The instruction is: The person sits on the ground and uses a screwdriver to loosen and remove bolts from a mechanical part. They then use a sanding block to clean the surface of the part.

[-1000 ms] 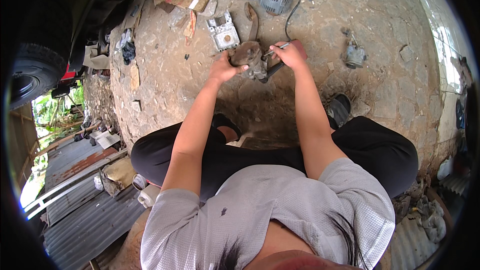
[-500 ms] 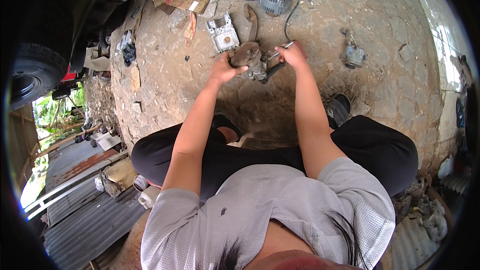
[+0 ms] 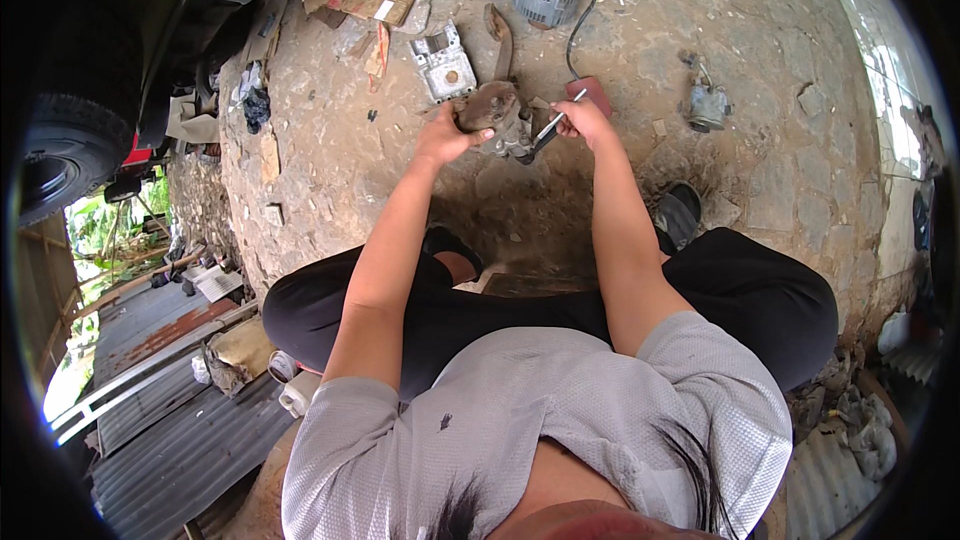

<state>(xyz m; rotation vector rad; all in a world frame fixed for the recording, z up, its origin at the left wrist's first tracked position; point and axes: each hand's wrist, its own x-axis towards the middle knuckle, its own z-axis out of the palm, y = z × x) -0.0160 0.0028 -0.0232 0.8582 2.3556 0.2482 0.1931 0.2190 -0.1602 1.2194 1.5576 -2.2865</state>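
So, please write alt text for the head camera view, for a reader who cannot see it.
A person seated on stony ground grips a rusty metal part with the left hand and works a slim metal tool against it with the right hand. Other engine parts lie nearby.

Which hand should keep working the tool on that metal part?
Right, probably: the right hand holds the tool with its tip at the part, while the left hand grips the part.

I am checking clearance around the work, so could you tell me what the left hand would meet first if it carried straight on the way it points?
The left hand already rests on the rusty metal part; beyond it probably lies the flat grey housing, though depth is unclear.
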